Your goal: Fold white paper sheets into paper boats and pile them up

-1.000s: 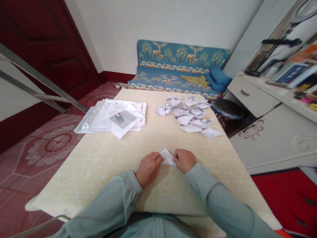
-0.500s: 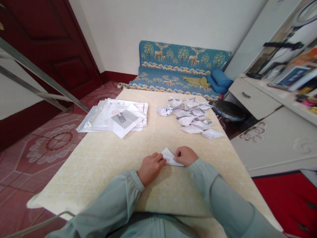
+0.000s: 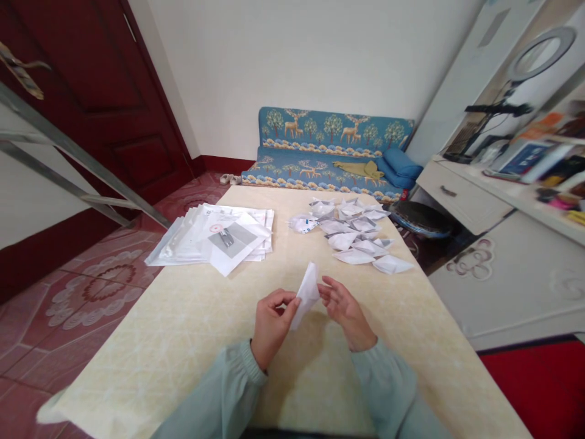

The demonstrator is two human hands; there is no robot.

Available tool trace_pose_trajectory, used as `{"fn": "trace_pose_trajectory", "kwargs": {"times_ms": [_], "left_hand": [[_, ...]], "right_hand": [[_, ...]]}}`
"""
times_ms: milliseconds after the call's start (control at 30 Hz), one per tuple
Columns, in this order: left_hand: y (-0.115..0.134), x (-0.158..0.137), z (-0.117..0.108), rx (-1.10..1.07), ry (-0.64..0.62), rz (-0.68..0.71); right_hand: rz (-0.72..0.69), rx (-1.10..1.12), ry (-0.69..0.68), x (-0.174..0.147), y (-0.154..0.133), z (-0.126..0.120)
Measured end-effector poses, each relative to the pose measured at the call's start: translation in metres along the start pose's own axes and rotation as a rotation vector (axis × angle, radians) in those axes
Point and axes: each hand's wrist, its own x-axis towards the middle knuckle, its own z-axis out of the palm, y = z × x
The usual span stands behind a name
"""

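Note:
A folded sheet of white paper point(image 3: 307, 294) is tilted up on edge above the tabletop. My left hand point(image 3: 273, 320) pinches its left side between thumb and fingers. Just right of the paper, my right hand point(image 3: 343, 308) has its fingers stretched and spread; the fingertips are at the paper's edge, and whether they touch it I cannot tell. Farther back on the right lie several folded paper boats point(image 3: 354, 235) in white and grey. Left of them rests a crumpled clear plastic wrapper point(image 3: 303, 224) with blue marks.
A stack of papers point(image 3: 183, 241) lies at the table's back left, with a printed sheet point(image 3: 235, 241) on top. The cloth-covered table point(image 3: 192, 341) faces a blue patterned sofa point(image 3: 315, 164). A metal ladder-like frame point(image 3: 91, 158) is at left, a white cabinet point(image 3: 498, 268) at right.
The folded paper has been lifted from the table and turned upright in my left hand. My right hand has let go and opened its fingers. The camera view has tilted upward.

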Motion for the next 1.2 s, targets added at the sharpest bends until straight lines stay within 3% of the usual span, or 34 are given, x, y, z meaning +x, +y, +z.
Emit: {"fn": "trace_pose_trajectory", "kwargs": {"times_ms": [133, 233, 467, 667, 833, 1200], "left_hand": [[0.000, -0.008, 0.011, -0.099, 0.043, -0.058], [-0.002, -0.015, 0.015, -0.109, 0.086, -0.054], [0.001, -0.019, 0.014, -0.089, 0.042, -0.021], [0.016, -0.012, 0.006, -0.271, -0.054, 0.007], [0.019, -0.008, 0.003, -0.380, -0.057, -0.064], [0.026, -0.004, -0.007, -0.395, -0.147, -0.162]], "right_hand": [[0.048, 0.100, 0.162, -0.006, 0.010, 0.032], [0.047, 0.109, 0.297, -0.008, 0.007, 0.043], [-0.083, -0.245, 0.385, -0.019, -0.004, 0.042], [-0.076, -0.265, 0.311, -0.021, -0.016, 0.041], [-0.016, -0.238, 0.199, -0.022, -0.020, 0.042], [-0.019, -0.295, 0.038, -0.023, -0.024, 0.040]]}}
